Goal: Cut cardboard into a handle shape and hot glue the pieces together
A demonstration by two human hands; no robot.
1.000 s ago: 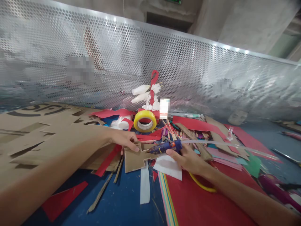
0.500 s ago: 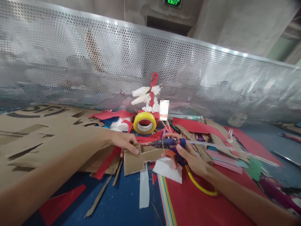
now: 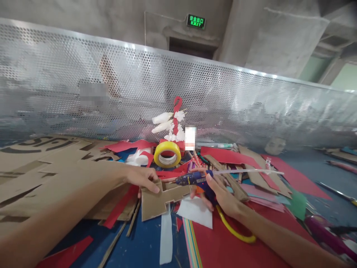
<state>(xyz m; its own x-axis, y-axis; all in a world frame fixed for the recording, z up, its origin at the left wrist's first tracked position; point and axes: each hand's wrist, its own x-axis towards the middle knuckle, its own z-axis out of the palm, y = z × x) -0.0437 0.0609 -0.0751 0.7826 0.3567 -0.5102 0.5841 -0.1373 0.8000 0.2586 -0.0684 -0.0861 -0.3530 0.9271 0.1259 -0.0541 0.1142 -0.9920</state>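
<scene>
Now the left hand [image 3: 142, 178] pinches the light, stiff cardboard piece [image 3: 160, 197] at its edge while the right hand [image 3: 220, 191] grips the glue gun [image 3: 195, 179].

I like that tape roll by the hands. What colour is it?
The tape roll is yellow with a pale inner core, seen best in the head view.

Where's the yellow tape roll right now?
In the head view the yellow tape roll stands on edge at centre, beyond the left hand and the cardboard cutout, just in front of the white-and-red paper model by the perforated metal screen.
</scene>
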